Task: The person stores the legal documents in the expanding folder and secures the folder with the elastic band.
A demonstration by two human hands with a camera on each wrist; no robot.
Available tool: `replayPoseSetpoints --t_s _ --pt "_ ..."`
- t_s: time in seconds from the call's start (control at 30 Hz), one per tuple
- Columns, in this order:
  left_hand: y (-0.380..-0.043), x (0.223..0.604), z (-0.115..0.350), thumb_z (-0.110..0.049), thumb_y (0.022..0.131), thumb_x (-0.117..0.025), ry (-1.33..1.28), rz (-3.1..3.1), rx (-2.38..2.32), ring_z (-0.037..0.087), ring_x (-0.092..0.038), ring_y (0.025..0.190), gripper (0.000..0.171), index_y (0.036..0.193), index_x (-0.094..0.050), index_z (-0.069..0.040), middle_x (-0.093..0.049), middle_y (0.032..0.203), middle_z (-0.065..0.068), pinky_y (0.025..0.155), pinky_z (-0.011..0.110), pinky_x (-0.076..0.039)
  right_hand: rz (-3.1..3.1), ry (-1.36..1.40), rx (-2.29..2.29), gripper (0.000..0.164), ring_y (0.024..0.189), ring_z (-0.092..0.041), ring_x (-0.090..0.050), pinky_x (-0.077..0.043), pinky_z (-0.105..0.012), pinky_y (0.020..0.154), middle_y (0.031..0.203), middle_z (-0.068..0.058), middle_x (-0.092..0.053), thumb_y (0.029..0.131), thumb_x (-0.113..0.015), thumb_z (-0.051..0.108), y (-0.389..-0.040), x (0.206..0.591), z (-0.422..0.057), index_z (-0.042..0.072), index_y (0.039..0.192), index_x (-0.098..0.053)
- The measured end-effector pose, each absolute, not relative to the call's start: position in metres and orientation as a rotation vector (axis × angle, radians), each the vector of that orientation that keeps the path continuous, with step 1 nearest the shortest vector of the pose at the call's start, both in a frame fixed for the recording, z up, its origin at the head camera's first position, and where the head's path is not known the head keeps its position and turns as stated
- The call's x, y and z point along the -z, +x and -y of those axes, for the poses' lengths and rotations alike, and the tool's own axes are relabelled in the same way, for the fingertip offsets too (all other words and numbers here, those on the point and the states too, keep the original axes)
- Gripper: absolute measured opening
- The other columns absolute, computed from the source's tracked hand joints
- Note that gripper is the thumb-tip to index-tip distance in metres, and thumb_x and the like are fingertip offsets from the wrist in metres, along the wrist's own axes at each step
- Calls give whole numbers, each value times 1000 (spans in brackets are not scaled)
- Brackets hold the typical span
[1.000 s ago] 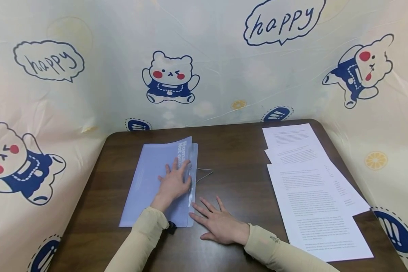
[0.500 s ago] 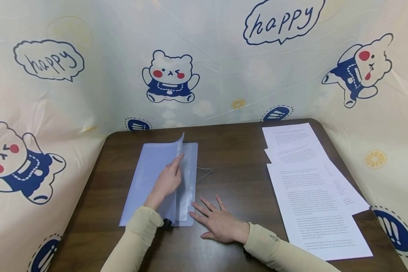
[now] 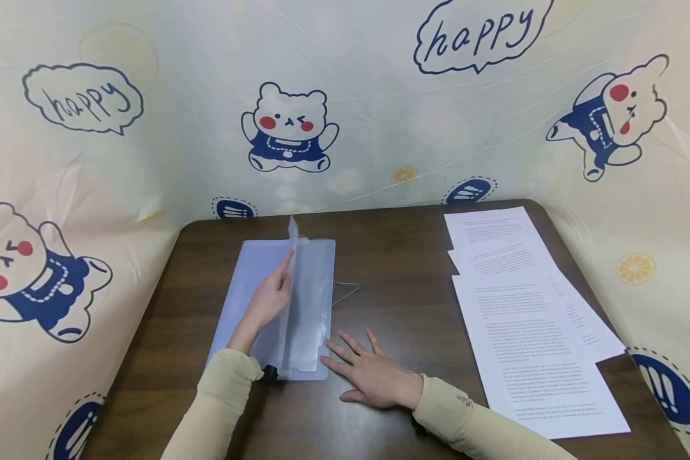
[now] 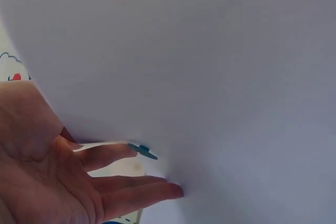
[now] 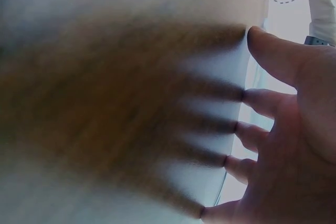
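Observation:
A pale blue-violet plastic folder [image 3: 313, 306] lies on the dark wooden table, its front cover standing up partway. My left hand [image 3: 267, 300] holds that cover [image 3: 292, 239] near its free edge, the index finger stretched along it. In the left wrist view, the left hand [image 4: 50, 171] shows several extended fingers beside a large pale sheet, which hides the thumb. A small teal piece [image 4: 143, 151] sits at one fingertip. My right hand [image 3: 374, 377] rests on the table with fingers spread, close to the folder's right edge. In the right wrist view, the right hand [image 5: 289, 129] touches the reflective tabletop.
Several printed sheets [image 3: 529, 345] overlap along the table's right side. A thin cord loop [image 3: 347, 291] sticks out from the folder's right edge. Patterned cloth [image 3: 368, 115] hangs behind and on both sides of the table [image 3: 402, 255].
My left hand has moved left, lifting the folder's cover from lying flat to nearly upright and exposing the clear inner sleeve. The right hand has stayed put.

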State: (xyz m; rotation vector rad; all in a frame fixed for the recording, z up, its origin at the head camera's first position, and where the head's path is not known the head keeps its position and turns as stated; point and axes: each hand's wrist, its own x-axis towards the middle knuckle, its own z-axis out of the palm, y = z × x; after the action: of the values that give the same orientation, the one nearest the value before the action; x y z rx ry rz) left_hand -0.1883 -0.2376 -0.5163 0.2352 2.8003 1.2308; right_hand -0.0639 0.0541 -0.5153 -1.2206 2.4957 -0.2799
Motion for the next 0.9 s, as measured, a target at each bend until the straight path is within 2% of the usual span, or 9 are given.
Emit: replayPoseSetpoints --t_s 0.07,0.17,0.2,0.3,0.37,0.43,0.53,0.77,0.9 --pt "-193 523 245 -23 117 -43 234 -2775 -1252 23 -48 60 62 176 -27 -28 -62 97 20 58 40 -43 -2493 -1225 287 77 173 -30 -18 -27 -75 131 186 1 -21 108 -65 51 -64 515 -54 28 174 -34" --pt "-203 545 260 -24 116 -46 300 -2826 -1302 20 -50 69 61 175 -30 -30 -68 136 26 64 35 -43 -2495 -1235 293 77 173 -31 -20 -28 -76 129 186 0 -22 108 -67 50 -64 514 -55 27 174 -35" --pt "-200 537 258 -23 116 -45 274 -2821 -1292 25 -55 78 61 175 -31 -29 -60 152 29 70 39 -48 -2496 -1237 296 77 173 -31 -21 -28 -76 129 186 0 -23 107 -67 49 -64 513 -55 27 174 -35" --pt "-192 517 257 -19 116 -44 281 -2803 -1330 36 -63 116 62 176 -29 -23 -44 171 29 94 49 -54 -2494 -1233 295 77 173 -31 -20 -28 -76 129 186 0 -22 108 -67 48 -63 512 -55 27 174 -34" --pt "-182 491 252 -13 116 -40 224 -2733 -1349 46 -50 147 62 177 -24 -16 -32 176 31 115 63 -47 -2491 -1229 301 77 173 -31 -20 -28 -76 130 186 0 -22 108 -67 47 -63 513 -55 26 174 -34" --pt "-175 471 249 -10 117 -36 177 -2647 -1391 52 -33 161 63 177 -17 -12 -20 180 31 126 71 -35 -2490 -1226 304 77 173 -31 -20 -27 -76 130 186 -1 -22 108 -68 47 -63 513 -55 26 174 -34" --pt "-171 457 253 -7 119 -31 108 -2564 -1435 53 -22 165 63 178 -10 -13 -11 182 31 129 74 -27 -2492 -1220 303 77 173 -31 -20 -26 -75 130 186 -2 -22 108 -68 47 -63 513 -55 26 174 -34" --pt "-172 449 270 -10 120 -33 55 -2507 -1499 51 -23 164 65 179 -10 -24 -5 185 23 130 77 -25 -2500 -1211 273 77 173 -29 -20 -26 -74 131 186 -2 -22 108 -67 48 -63 512 -54 28 174 -34" --pt "-171 447 280 -12 120 -34 28 -2461 -1556 54 -16 167 65 178 -9 -29 1 187 18 130 80 -17 -2495 -1220 299 77 173 -29 -20 -26 -75 131 186 -1 -21 108 -67 48 -63 513 -55 28 174 -33"
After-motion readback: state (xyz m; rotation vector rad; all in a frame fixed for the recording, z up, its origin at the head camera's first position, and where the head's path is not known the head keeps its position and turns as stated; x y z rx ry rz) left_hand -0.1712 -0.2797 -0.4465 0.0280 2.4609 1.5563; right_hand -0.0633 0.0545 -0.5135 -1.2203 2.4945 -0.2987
